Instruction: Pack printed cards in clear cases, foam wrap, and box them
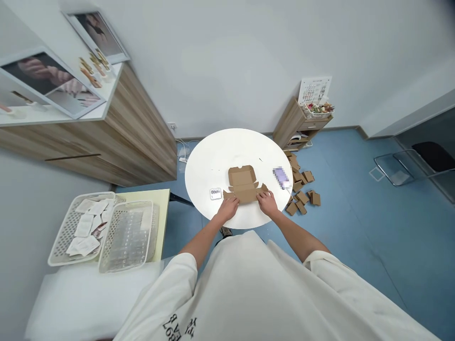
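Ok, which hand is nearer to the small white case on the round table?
Left. The left hand is close to the small white case, on its right; the right hand is farther off, at the right end of the cardboard.

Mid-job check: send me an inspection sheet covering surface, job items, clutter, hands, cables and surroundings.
Surface: white table, upright.
Job items: cardboard, unfolded, flaps spread.
Clutter: white case and pixelated purple item on the table; boxes on the floor, right.
Hands: left hand and right hand at the cardboard's near side; grip unclear.
Cables: white cables on the floor, left.
Surroundings: cabinet left; chair right.
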A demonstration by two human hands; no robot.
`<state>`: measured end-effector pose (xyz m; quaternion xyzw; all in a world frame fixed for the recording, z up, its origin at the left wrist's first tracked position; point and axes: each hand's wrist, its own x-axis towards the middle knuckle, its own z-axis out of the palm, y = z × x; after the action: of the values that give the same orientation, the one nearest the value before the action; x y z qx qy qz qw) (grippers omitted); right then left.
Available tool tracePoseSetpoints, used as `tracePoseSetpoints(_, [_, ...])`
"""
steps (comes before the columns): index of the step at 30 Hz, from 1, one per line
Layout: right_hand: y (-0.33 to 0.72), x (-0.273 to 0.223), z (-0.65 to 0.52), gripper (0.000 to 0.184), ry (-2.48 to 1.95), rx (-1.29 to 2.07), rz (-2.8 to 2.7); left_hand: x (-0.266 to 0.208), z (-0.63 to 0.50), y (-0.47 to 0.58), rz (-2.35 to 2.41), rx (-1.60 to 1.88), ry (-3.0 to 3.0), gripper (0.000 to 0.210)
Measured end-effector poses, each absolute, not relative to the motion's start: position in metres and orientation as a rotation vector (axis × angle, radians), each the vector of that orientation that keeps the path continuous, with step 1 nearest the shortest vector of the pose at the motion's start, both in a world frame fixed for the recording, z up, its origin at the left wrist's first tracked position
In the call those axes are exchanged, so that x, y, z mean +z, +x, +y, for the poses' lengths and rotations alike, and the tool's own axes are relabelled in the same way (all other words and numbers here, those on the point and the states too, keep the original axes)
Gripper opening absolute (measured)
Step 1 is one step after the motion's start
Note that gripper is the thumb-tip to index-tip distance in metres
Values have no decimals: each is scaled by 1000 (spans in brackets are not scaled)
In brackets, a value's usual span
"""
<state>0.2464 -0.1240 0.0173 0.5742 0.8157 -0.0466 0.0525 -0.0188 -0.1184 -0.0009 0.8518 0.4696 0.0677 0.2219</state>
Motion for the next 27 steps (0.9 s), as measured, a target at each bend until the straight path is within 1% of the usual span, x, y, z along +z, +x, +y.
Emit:
tracePoseSetpoints(5, [240,1,-118,44,1702,-208,2451,-17,-106,-21,1209,48,2338,34])
tracePoseSetpoints(12, [249,-17,-106,39,1526,-371,2481,-33,-103,-11,1253,-127,2230,35])
tracePoseSetpoints(17, [260,-21,-83,40,1451,-471,2472,-34,-98,10,1390,-133,2181,36])
tracePoseSetpoints(23, [266,-19,-61,28,1362,-541,2477,-32,-75,43,1445,-115,2137,38])
tracePoseSetpoints(25, [267,-17,-55,26,1375,-568,2471,-33,-69,48,1477,-130,2092,41])
tracePoseSetpoints(27, [268,-16,-43,28,1480,-591,2466,-34,-66,49,1496,-137,2078,45])
